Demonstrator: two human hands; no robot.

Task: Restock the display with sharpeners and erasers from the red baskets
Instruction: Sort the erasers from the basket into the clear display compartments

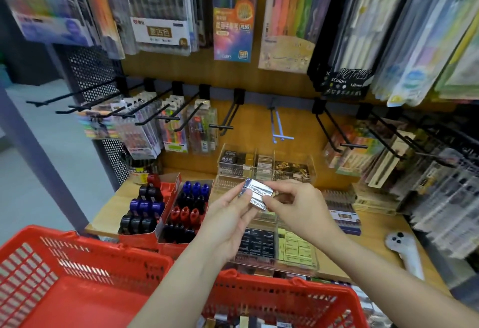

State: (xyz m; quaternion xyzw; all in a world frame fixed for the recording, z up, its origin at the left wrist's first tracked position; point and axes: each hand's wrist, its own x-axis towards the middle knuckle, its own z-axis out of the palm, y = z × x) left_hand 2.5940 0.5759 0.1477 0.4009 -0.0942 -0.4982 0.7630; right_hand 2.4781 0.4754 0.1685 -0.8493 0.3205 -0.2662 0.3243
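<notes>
Both hands hold a small stack of silver erasers point(259, 194) marked "Premium" above the clear acrylic eraser display point(298, 257). My left hand point(228, 221) cradles the stack from below and the left. My right hand point(298, 205) pinches its right end. Two red cardboard trays of sharpeners point(166, 205) in red, blue and black stand on the wooden shelf to the left. One red basket point(64, 275) sits at the lower left, its visible floor bare. A second red basket point(285, 301) at the bottom centre holds several boxed erasers.
Pen packs hang on black hooks point(155, 117) above the shelf, and a few hooks in the middle are bare. A clear rear display point(267, 164) holds more eraser boxes. A white handheld controller point(404, 252) lies on the wooden shelf at the right.
</notes>
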